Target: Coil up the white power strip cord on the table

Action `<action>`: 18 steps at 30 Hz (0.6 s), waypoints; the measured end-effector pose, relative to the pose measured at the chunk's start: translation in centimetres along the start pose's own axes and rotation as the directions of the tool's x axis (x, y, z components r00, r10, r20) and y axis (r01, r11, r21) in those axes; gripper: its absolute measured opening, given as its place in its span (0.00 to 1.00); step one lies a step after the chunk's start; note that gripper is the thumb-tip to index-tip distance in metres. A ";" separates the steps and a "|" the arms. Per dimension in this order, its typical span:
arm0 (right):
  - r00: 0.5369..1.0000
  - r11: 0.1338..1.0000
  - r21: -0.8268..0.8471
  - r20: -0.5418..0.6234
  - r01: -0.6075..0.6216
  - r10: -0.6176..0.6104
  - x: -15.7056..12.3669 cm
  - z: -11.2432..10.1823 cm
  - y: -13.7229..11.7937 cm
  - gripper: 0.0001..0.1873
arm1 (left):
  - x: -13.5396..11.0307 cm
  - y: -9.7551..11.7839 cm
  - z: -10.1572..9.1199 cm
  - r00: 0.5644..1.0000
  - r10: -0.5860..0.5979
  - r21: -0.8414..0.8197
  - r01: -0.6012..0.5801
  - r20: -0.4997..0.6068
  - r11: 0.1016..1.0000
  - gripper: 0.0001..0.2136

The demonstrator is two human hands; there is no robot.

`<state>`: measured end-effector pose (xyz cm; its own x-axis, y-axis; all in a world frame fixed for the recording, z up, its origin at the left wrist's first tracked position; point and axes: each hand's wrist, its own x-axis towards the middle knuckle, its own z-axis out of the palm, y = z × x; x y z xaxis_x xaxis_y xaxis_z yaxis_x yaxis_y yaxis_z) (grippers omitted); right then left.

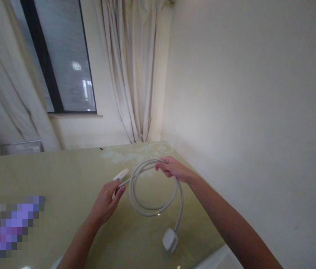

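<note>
A white power cable (154, 214) is wound into a few round loops above the green tabletop. My right hand (172, 168) is closed around the top right of the coil. From there a short length hangs down to a chunky white plug (170, 240). My left hand (108, 201) pinches the cable's other length, left of the loops. Just beyond those fingers is a slim white connector end (121, 174). The fingertips of the left hand partly hide where the cable meets it.
The green tabletop (71, 168) runs up to a plain wall (247, 112) on the right. Curtains (135, 74) and a window (62, 56) stand behind. A small black item (101, 149) lies near the far edge. A pixelated purple-blue object (12, 228) is at left.
</note>
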<state>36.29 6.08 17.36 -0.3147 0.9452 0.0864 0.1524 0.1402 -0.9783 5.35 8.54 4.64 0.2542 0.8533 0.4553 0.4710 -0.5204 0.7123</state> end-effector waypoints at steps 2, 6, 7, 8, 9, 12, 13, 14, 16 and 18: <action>0.995 0.994 0.108 -0.094 0.026 -0.015 -1.0 -1.0 -1.7 0.24 | 0.6 -0.3 -0.4 0.995 -0.004 -0.004 0.004 -0.102 1.000 0.23; 0.979 0.969 0.231 -0.198 0.090 -0.043 -2.2 -1.2 -3.5 0.24 | 1.2 1.7 0.2 0.970 -0.146 -0.269 0.090 -0.196 0.959 0.25; 0.976 0.962 0.257 -0.213 0.096 -0.041 -2.3 -1.0 -3.6 0.24 | 1.1 2.7 0.6 0.962 -0.194 -0.358 0.115 -0.193 0.927 0.26; 0.973 0.955 0.278 -0.228 0.102 -0.038 -2.3 -0.7 -3.7 0.24 | 0.9 3.8 1.0 0.954 -0.244 -0.444 0.145 -0.175 0.884 0.26; 0.967 0.951 0.289 -0.250 0.114 -0.040 -2.2 -0.4 -3.7 0.25 | 0.7 4.9 1.4 0.945 -0.293 -0.526 0.178 -0.144 0.832 0.27; 0.931 0.958 0.226 -0.352 0.179 -0.091 -1.7 0.2 -3.5 0.24 | -0.4 8.0 2.7 0.918 -0.395 -0.737 0.288 0.031 0.612 0.25; 0.916 0.963 0.183 -0.386 0.197 -0.114 -1.5 0.4 -3.3 0.24 | -0.8 8.8 3.1 0.907 -0.410 -0.785 0.321 0.094 0.529 0.24; 0.901 0.968 0.140 -0.412 0.209 -0.135 -1.4 0.6 -3.2 0.23 | -1.1 9.6 3.4 0.894 -0.425 -0.815 0.352 0.146 0.460 0.23; 0.878 0.975 0.057 -0.448 0.215 -0.168 -1.1 1.0 -2.7 0.23 | -1.5 10.6 3.9 0.861 -0.467 -0.821 0.409 0.202 0.399 0.22; 0.864 0.977 -0.017 -0.464 0.211 -0.195 -0.9 1.5 -2.2 0.21 | -1.8 11.2 4.3 0.837 -0.515 -0.786 0.442 0.186 0.433 0.27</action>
<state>34.84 4.46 19.16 0.1329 0.9262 0.3527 0.0984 0.3418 -0.9346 13.85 1.35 9.49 0.1276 0.9881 -0.0853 -0.3471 0.1251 0.9294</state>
